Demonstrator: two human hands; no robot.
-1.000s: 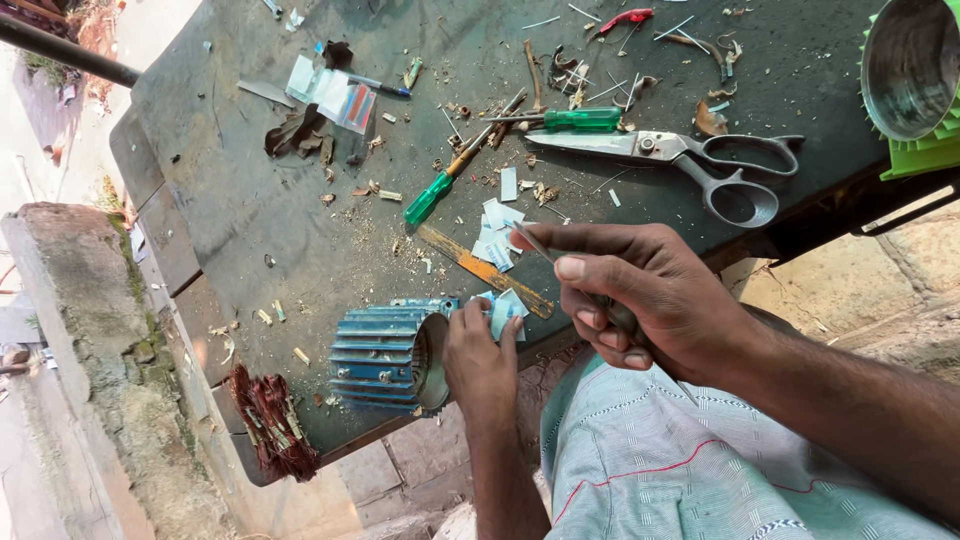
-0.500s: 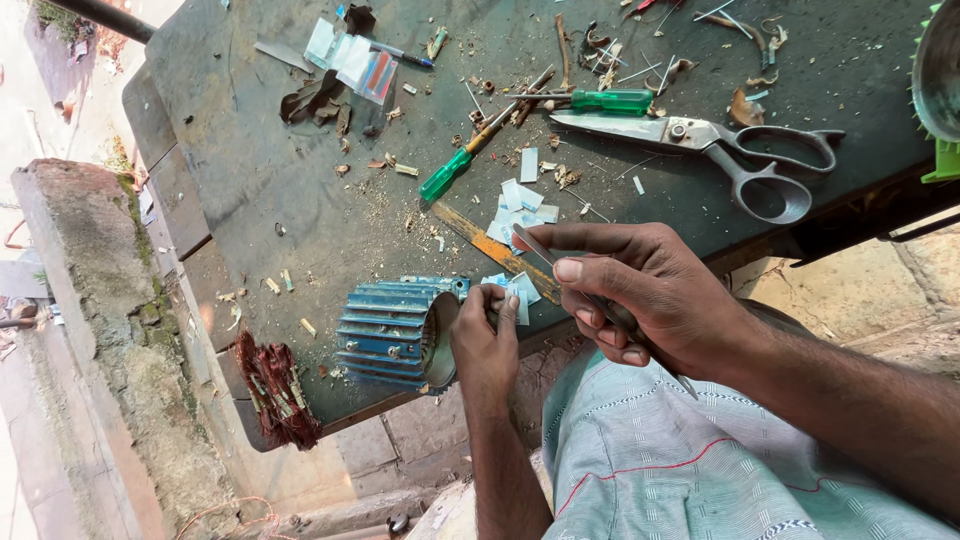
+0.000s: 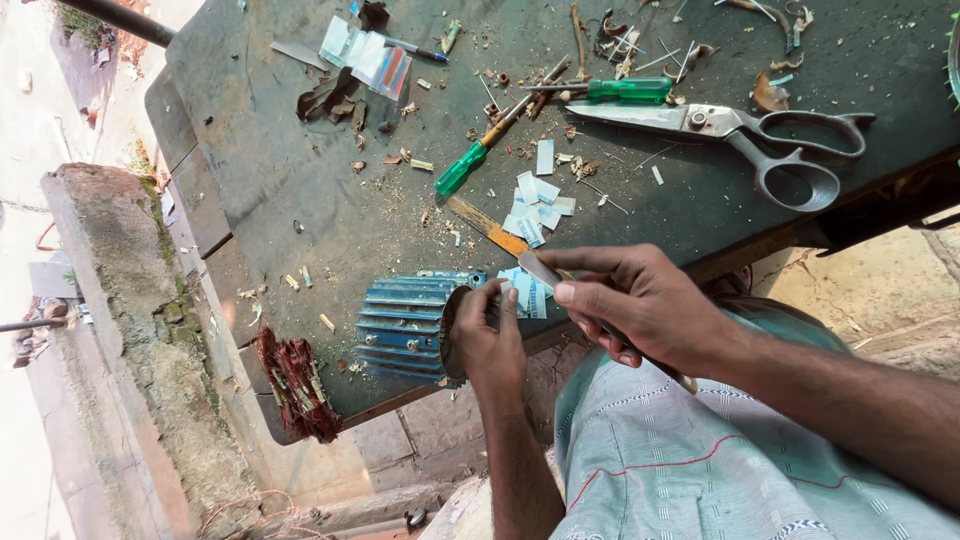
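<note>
A blue finned motor housing (image 3: pixel 405 311) lies on its side at the near edge of a dark worktable (image 3: pixel 300 190). My left hand (image 3: pixel 490 340) grips its open end, fingers curled at the rim. My right hand (image 3: pixel 640 305) holds a thin flat metal blade (image 3: pixel 540 271) whose tip points at the housing's opening, where small pale-blue paper strips (image 3: pixel 522 292) stick out. The blade's other end shows below my palm.
Large scissors (image 3: pixel 745 135), two green-handled screwdrivers (image 3: pixel 470 160) (image 3: pixel 625 90), cut paper slips (image 3: pixel 535 200), an orange-tipped stick (image 3: pixel 490 226) and wood scraps lie on the table. A bundle of copper wire (image 3: pixel 292 385) sits at the table's near left corner. A concrete wall stands left.
The view has shifted slightly. My right hand with the blade has moved a little closer to the housing's opening; my left hand stays on the housing.
</note>
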